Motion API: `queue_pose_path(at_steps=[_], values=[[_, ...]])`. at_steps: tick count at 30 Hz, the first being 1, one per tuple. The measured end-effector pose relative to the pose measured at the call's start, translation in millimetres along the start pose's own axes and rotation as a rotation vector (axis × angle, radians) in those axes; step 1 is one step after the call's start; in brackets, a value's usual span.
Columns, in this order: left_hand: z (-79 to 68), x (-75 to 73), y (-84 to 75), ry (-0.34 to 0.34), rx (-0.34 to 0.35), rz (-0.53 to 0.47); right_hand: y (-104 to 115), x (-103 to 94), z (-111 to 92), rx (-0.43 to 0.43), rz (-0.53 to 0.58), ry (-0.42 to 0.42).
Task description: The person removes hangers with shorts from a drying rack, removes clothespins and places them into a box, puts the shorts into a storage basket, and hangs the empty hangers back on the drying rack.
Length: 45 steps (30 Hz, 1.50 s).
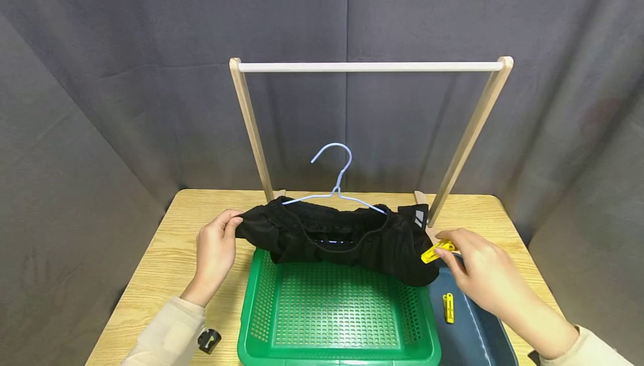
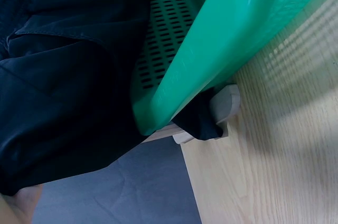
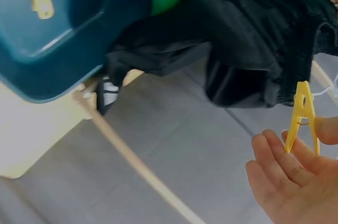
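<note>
A pair of black pants [image 1: 347,243] lies across the back of the green basket [image 1: 246,304], its waist opening upward around a light blue wire hanger [image 1: 344,176]. My left hand [image 1: 215,248] pinches the pants at their left edge between thumb and fingers. In my right hand [image 1: 480,265] a yellow clothespin [image 1: 439,250] is held between thumb and fingers, beside the right side of the pants. The right wrist view shows the clothespin's tip [image 3: 303,87] close to the waistband; whether it bites the cloth I cannot tell.
Behind the basket stands a wooden rack with a white bar [image 1: 372,67]. Right of the basket is a blue bin [image 1: 473,338] with another yellow clothespin [image 1: 449,307] inside. A small black object [image 1: 209,341] lies on the wooden table [image 1: 166,260] near my left sleeve.
</note>
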<state>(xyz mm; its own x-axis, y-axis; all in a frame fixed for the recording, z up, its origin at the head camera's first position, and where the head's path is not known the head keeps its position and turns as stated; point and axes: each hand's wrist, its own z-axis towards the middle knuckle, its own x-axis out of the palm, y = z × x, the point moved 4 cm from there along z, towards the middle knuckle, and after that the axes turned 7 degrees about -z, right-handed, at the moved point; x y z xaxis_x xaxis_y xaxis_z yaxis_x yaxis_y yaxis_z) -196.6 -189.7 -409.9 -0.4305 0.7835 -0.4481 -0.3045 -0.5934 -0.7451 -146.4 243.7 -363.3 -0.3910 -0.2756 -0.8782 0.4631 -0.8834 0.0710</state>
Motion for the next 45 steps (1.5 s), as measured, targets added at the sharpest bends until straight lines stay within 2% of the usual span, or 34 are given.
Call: queue_pose_path(at_steps=[11, 20, 25, 36, 41, 45], values=[[1.1, -0.5, 0.0, -0.005, -0.03, 0.002, -33, 10.3, -22, 0.146, 0.023, 0.154], [0.8, -1.5, 0.3, 0.002, -0.052, 0.005, -48, 33.8, -35, 0.248, 0.088, 0.398], [0.9, -1.4, 0.5, 0.005, -0.047, 0.006, -52, 49.9, -44, 0.221, 0.119, 0.473], [-0.7, -0.3, 1.8, 0.0, -0.05, -0.002, -54, 89.9, -61, 0.188, 0.215, 0.722], [-1.0, -0.5, 2.1, -0.004, -0.049, -0.003, -51, 106.4, -68, 0.177, 0.243, 0.773], [-1.3, -0.7, 2.5, -0.002, -0.051, -0.001, -50, 117.1, -71, 0.127, 0.257, 0.778]])
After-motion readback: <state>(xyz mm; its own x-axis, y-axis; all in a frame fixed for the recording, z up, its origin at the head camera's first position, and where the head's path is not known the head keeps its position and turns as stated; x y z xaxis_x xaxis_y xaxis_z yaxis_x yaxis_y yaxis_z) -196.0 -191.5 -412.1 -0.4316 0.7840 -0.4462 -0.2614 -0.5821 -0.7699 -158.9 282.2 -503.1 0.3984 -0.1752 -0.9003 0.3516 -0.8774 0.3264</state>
